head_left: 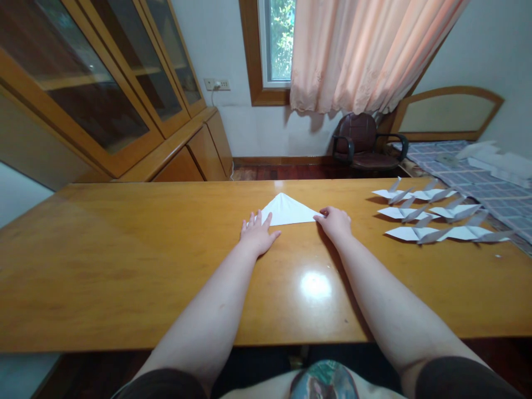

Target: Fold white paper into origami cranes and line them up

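Observation:
A white sheet of paper (288, 211), folded into a triangle, lies on the wooden table (137, 266) with its peak pointing away from me. My left hand (258, 234) rests flat on the paper's left end, fingers spread. At the opposite end, my right hand (333, 221) pinches the right corner between thumb and fingers. Part of the left corner is hidden under my left fingers.
Several folded paper cranes (415, 234) stand in rows on the table's right side. Beyond the table are a brown armchair (361, 141), a bed with a checked cover (440, 160) and a glass-fronted cabinet (174, 138).

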A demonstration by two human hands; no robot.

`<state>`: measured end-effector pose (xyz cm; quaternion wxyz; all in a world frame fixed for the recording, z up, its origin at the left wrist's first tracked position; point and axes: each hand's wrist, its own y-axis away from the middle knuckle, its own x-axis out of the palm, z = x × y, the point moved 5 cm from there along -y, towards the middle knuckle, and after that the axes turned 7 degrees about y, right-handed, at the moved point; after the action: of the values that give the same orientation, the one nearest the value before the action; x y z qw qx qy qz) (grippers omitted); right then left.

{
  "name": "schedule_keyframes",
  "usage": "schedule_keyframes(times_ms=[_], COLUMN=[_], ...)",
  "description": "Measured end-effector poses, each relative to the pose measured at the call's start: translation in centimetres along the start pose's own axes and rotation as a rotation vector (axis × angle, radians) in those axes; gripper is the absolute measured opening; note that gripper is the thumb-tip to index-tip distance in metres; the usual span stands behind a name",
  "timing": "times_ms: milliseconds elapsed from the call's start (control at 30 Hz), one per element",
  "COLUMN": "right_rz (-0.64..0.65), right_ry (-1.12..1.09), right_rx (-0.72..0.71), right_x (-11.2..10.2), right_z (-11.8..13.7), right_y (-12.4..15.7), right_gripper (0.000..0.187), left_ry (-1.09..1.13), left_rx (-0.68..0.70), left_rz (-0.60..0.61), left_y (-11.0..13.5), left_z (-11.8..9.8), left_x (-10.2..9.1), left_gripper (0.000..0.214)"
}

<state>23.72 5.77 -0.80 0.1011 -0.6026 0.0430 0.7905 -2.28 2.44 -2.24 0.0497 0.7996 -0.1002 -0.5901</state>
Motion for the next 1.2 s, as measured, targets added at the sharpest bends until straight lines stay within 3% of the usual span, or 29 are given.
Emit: schedule_keyframes(times_ms=[200,300,367,433,533,600,767,1200], right_rz=[-0.009,-0.017,-0.017,-0.027,-0.041,-0.038,-0.025,0.023], right_ry=[0.026,0.031,0.029,0.02,0.013,0.015,0.023,0.025], right_rx=[0.046,0.051,0.048,0.041,0.037,0.042,0.049,0.066], right_x=[-0.1,0.0,0.1,0.2,0.4,0.4,0.3,0.1], right_z=[-0.5,-0.6,-0.7,-0.7,-0.7,-0.7,-0.7,-0.6], right_y=[0.0,-0.1,-0.1,-0.1,-0.2,-0.2,-0.2,-0.2], right_gripper=[0.039,0.041,0.041,0.04,0.039,0.039,0.039,0.04], left_ry=[-0.024,-0.063,-0.083,-0.087,-0.068,-0.051,-0.046,-0.031], left_rx=[-0.246,-0.318,-0.239,-0.032,0.286,0.35,0.246,0.085], left_rz=[-0.035,-0.125,-0.183,-0.171,-0.011,0.095,0.165,0.167], left_y=[0.2,0.6,0.7,0.7,1.1,1.5,2.0,2.2], left_z=[1.2,1.1,0.3,-1.3,-3.6,-4.3,-4.2,-3.2], left_x=[-0.2,-0.5,-0.8,-0.8,0.0,0.5,0.8,0.1], left_gripper=[0.095,0.1,0.097,0.089,0.077,0.074,0.072,0.075])
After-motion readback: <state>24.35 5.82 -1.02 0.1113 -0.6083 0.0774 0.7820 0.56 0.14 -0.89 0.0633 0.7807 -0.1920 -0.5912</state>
